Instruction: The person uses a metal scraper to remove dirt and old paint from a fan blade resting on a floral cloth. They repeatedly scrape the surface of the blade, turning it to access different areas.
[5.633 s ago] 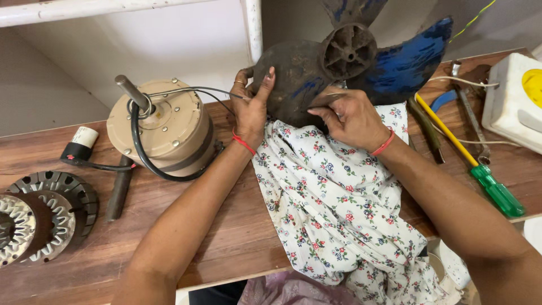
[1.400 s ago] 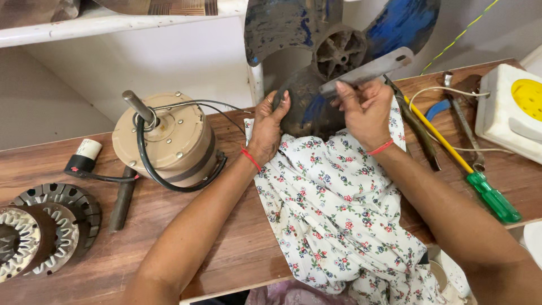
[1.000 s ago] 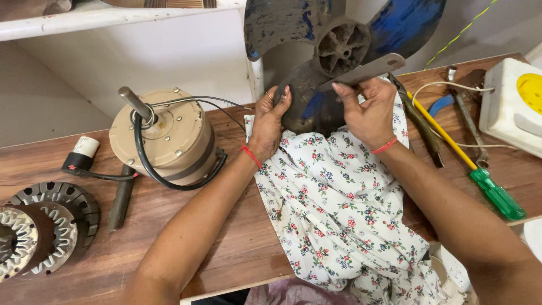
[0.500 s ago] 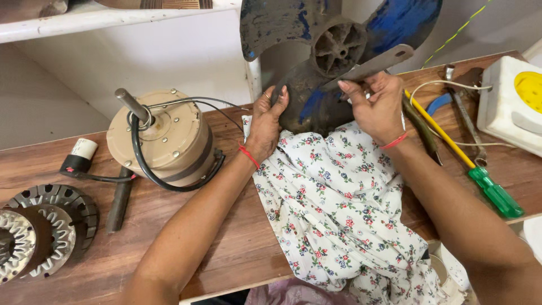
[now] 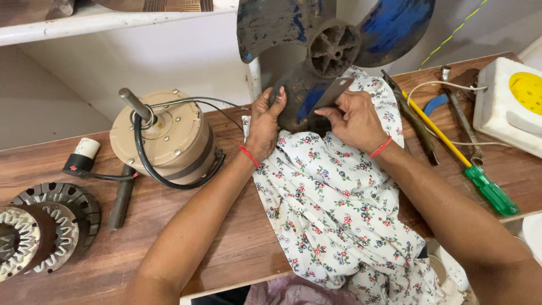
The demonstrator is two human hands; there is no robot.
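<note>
1. Fan blade (image 5: 333, 51): three dusty blue blades around a ribbed grey hub, standing upright at the table's back edge.
2. Flat metal scraper (image 5: 333, 93): grey, laid tilted against the lower blade.

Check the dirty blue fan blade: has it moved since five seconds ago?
Yes. The dirty blue fan blade was tipped from lying low over the floral cloth to standing upright, judged against the beige motor.
</note>
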